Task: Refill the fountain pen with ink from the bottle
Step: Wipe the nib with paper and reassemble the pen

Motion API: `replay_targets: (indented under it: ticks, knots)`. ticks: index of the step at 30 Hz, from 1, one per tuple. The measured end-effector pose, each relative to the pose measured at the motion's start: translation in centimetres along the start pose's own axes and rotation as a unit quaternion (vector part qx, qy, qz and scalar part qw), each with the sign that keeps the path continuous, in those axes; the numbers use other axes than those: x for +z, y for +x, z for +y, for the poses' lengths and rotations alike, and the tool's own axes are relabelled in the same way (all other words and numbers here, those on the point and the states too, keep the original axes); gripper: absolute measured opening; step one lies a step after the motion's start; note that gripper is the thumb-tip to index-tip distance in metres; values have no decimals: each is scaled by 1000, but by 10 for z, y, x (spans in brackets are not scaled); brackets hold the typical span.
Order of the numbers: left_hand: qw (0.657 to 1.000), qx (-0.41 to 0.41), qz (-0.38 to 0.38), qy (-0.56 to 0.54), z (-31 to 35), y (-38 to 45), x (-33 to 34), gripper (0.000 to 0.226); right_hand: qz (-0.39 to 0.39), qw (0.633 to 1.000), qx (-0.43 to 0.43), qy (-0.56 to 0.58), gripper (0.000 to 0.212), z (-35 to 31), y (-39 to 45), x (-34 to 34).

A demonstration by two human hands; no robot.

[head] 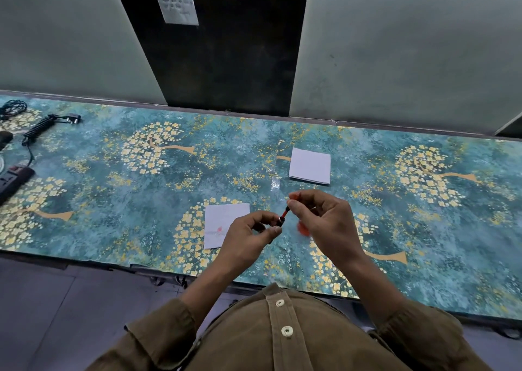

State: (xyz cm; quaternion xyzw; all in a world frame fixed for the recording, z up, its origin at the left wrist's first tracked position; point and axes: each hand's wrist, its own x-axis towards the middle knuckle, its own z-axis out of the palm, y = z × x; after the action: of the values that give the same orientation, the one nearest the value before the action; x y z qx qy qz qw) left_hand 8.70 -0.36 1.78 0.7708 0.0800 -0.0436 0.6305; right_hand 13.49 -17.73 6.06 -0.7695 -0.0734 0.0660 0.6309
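Note:
My left hand [248, 236] pinches the dark lower section of a fountain pen [280, 221] between thumb and fingers, above the table's near side. A thin red tube [284, 212] runs up from that section into my right hand [324, 221], whose thumb and forefinger close on its upper end; a red tip shows above the fingers. A blurred red shape [304, 229] sits under my right palm; I cannot tell what it is. No ink bottle is clearly in view.
A white paper with faint red marks [223, 221] lies just left of my hands. A folded white paper [310, 166] lies farther back. The table [127, 201] has a teal floral cover. A power strip [14, 181] and a coiled cable [39, 127] sit at far left.

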Motion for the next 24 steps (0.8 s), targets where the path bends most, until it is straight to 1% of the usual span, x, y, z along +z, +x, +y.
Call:
replay_targets:
  ticks: [7, 11, 17, 21, 24]
  knots:
    - [1000, -3, 20, -8, -4, -11, -3, 19, -15, 1000, -9, -21, 10, 1, -6, 7]
    - [1000, -4, 28, -12, -3, -16, -3, 16, -23, 999, -18, -35, 10, 0, -10, 11]
    - [999, -3, 37, -17, -8, -21, -6, 11, -69, 992, -24, -99, 9, 8, -13, 18]
    - [998, -15, 57, -13, -13, -26, -10, 12, -107, 987, -17, -118, 17, 10, -12, 19]
    - [996, -27, 80, -10, -14, -30, -13, 12, -100, 989, 13, -110, 16, 19, -9, 22]
